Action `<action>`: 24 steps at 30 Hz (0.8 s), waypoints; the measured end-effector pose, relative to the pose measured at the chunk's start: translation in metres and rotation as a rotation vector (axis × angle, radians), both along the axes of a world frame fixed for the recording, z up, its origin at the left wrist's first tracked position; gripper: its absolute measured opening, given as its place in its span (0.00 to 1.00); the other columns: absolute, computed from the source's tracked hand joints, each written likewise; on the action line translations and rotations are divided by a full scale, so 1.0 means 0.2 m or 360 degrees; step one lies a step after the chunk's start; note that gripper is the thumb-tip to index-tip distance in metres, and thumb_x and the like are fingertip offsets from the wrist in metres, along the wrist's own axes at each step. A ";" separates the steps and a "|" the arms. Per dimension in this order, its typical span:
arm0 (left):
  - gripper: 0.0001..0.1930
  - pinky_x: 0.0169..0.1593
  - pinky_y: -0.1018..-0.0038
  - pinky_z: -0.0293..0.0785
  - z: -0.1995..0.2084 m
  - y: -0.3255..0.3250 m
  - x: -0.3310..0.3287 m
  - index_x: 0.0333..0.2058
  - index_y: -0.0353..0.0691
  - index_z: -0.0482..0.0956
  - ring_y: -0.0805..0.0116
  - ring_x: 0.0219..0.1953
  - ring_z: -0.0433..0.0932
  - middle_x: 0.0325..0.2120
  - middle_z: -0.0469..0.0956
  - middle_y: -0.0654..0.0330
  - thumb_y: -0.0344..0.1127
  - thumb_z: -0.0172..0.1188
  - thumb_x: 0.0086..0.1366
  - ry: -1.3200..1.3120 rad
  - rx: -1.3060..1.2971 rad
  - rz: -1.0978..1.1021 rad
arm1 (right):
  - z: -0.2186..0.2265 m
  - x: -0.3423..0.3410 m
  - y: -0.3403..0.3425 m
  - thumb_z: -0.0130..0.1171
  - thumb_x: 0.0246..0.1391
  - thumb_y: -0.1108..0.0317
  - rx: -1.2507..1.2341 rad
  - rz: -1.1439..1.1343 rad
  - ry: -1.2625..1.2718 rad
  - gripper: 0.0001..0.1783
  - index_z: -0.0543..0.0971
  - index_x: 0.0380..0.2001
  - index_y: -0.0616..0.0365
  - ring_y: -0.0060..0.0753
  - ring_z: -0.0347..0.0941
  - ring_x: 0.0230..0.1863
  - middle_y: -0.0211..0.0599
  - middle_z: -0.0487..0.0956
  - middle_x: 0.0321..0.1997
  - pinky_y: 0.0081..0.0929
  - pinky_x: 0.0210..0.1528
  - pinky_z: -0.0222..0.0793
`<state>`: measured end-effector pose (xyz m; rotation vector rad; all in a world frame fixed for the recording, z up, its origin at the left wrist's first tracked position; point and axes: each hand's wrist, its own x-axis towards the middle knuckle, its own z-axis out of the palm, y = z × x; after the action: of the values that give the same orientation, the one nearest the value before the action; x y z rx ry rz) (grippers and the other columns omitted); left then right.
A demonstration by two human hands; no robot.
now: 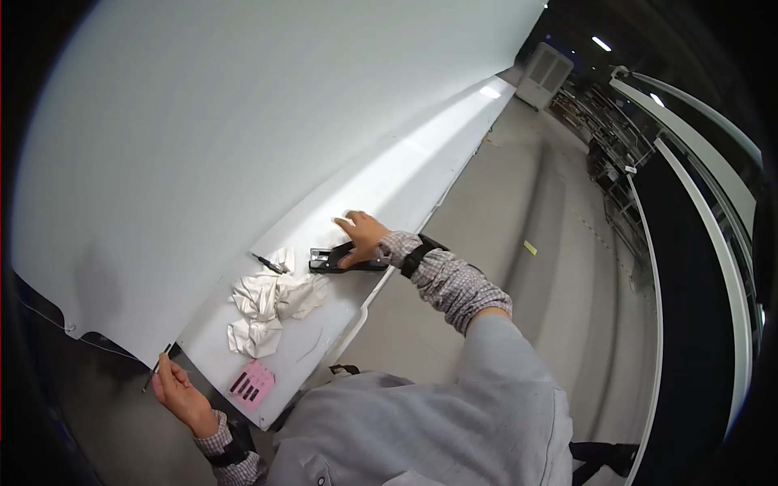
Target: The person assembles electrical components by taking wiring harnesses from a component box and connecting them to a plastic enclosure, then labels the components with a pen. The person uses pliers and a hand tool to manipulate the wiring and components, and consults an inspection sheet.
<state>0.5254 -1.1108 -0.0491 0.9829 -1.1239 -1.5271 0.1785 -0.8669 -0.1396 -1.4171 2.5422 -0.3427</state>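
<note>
At the table's lower left end, my left hand (180,394) is closed around a thin dark stick, perhaps a pen (151,379), that slants up from the fingers. My right hand (363,236) reaches over a black stapler (324,260) with a shiny metal part at its left end. The fingers are spread, and the thumb lies over or against the stapler's top; whether it presses I cannot tell. Left of the stapler lies crumpled whitish, silvery paper or cloth (258,298). A short black pen-like tool (266,262) rests at its upper edge.
A pink card (252,384) with black strips lies near the end of the narrow white table (389,182). A tall white panel (186,146) rises along the far side. Beyond the right edge is grey floor (502,211), with black-and-white framing (689,267) farther right.
</note>
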 end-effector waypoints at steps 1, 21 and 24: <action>0.14 0.21 0.83 0.47 0.00 0.03 -0.03 0.16 0.43 0.63 0.83 0.17 0.53 0.14 0.59 0.70 0.31 0.55 0.59 0.0032 0.0025 0.0013 | -0.02 -0.07 0.12 0.68 0.29 0.44 0.0365 -0.0040 -0.0074 0.52 0.59 0.56 0.58 0.52 0.57 0.55 0.53 0.63 0.52 0.37 0.56 0.58; 0.12 0.23 0.84 0.51 0.02 -0.17 0.49 0.17 0.40 0.68 0.83 0.18 0.58 0.14 0.62 0.70 0.31 0.58 0.56 0.0066 0.0025 0.0236 | -0.25 0.52 -0.34 0.65 0.28 0.59 -0.0039 -0.0227 -0.1410 0.23 0.78 0.27 0.68 0.34 0.73 0.21 0.42 0.77 0.23 0.27 0.27 0.70; 0.08 0.23 0.85 0.55 -0.13 -0.39 0.76 0.21 0.37 0.72 0.83 0.18 0.59 0.15 0.64 0.72 0.32 0.59 0.55 0.0058 0.0056 0.0159 | 0.00 1.08 -0.48 0.55 0.38 0.67 -0.0924 -0.0445 -0.2774 0.32 0.63 0.50 0.68 0.40 0.73 0.39 0.48 0.73 0.39 0.39 0.46 0.70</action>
<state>0.6784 -1.1892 -0.0750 1.0161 -1.0104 -1.4833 0.3948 -0.9621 -0.1392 -0.2873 1.0909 -1.5437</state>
